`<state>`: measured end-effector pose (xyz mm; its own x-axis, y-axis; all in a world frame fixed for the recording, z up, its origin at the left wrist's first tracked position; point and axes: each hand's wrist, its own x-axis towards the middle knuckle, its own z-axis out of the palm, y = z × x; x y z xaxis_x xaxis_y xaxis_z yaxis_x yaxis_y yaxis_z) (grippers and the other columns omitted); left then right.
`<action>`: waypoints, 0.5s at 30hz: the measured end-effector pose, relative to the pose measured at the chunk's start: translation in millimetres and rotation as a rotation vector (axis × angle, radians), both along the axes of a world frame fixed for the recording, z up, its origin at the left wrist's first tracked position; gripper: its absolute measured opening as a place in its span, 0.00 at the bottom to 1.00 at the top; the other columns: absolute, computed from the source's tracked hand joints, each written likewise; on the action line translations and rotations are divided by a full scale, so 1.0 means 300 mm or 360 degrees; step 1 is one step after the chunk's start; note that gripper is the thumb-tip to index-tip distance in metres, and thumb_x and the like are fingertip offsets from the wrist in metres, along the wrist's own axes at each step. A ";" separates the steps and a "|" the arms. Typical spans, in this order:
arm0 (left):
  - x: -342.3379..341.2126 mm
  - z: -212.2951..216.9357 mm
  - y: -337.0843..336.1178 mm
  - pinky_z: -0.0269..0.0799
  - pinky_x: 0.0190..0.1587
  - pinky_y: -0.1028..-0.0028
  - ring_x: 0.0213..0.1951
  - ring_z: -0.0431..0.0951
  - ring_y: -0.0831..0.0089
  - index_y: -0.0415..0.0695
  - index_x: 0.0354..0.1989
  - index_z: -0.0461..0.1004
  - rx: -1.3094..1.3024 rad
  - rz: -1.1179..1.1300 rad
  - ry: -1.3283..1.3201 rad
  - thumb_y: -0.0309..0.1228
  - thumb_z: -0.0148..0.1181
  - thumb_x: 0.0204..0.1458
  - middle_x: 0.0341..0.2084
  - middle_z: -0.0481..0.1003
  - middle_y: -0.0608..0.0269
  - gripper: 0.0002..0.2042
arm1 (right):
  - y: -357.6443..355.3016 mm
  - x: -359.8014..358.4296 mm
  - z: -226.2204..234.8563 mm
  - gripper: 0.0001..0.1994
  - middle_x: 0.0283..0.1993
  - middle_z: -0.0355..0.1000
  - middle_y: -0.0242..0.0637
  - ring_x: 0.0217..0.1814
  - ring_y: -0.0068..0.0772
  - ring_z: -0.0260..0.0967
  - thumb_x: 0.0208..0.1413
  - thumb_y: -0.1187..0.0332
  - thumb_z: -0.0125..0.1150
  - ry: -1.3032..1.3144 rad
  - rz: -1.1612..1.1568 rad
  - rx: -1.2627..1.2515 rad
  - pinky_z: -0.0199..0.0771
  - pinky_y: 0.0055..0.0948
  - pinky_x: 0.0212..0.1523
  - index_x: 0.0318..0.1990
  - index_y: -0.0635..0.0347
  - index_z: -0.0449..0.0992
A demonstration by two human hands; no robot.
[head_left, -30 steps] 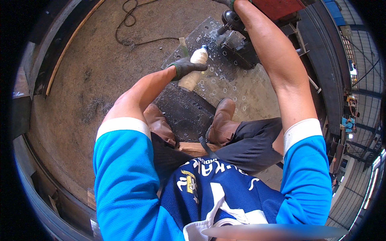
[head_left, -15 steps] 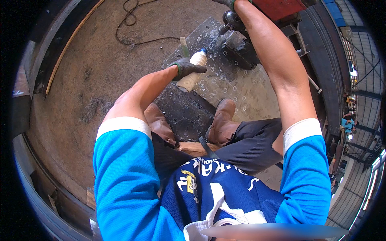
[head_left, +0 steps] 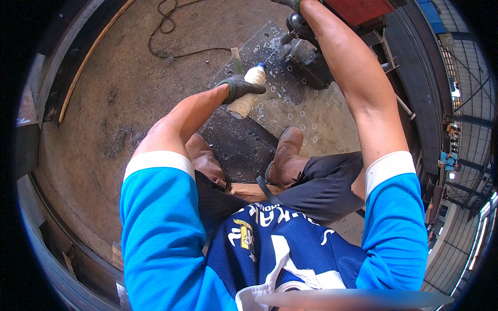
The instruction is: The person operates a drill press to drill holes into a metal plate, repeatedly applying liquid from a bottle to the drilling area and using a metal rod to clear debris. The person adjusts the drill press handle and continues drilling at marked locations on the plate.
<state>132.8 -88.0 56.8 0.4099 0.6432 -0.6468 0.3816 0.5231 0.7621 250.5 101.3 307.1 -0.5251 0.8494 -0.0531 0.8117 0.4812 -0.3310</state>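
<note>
My left hand (head_left: 238, 87), in a dark glove, is wrapped around a white plastic bottle (head_left: 248, 93) with a blue cap, tilted toward a drilling spot on a grey steel plate (head_left: 306, 116) full of round holes. My right hand (head_left: 289, 4), also gloved, reaches up to the top edge of the picture beside a dark machine head (head_left: 300, 26) standing on the plate; what its fingers hold is cut off. My brown boots (head_left: 285, 155) rest on the plate below.
A black cable (head_left: 171, 36) loops over the dusty concrete floor at the top left. A red machine body (head_left: 358, 10) sits at the top right. Steel beams (head_left: 62, 88) curve along the left rim. A railing and a lower floor show at right.
</note>
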 end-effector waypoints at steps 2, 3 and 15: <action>-0.001 0.004 0.001 0.81 0.37 0.63 0.35 0.84 0.66 0.42 0.51 0.78 0.0015 -0.0023 0.0012 0.50 0.79 0.43 0.40 0.81 0.57 0.32 | -0.006 -0.005 0.005 0.20 0.57 0.80 0.43 0.61 0.43 0.76 0.59 0.63 0.50 -0.0008 0.0009 -0.0008 0.72 0.41 0.62 0.53 0.51 0.83; -0.003 0.005 0.000 0.81 0.37 0.63 0.35 0.84 0.66 0.42 0.51 0.78 0.0017 -0.0026 0.0016 0.51 0.79 0.43 0.40 0.81 0.57 0.32 | -0.009 -0.007 0.007 0.20 0.56 0.80 0.43 0.61 0.43 0.76 0.59 0.63 0.50 -0.0001 -0.0013 -0.0033 0.72 0.41 0.61 0.53 0.51 0.83; -0.024 0.047 -0.025 0.80 0.41 0.64 0.38 0.82 0.68 0.45 0.56 0.74 0.0138 0.0018 -0.0303 0.50 0.77 0.48 0.40 0.80 0.59 0.31 | 0.019 -0.027 -0.042 0.19 0.57 0.80 0.44 0.61 0.45 0.75 0.56 0.66 0.54 -0.0064 0.0117 0.0105 0.73 0.40 0.62 0.53 0.52 0.83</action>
<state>125.6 -95.5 70.8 0.5120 0.6982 -0.5003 0.2211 0.4557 0.8622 242.3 106.9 294.6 -0.5848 0.8109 -0.0206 0.7854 0.5596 -0.2646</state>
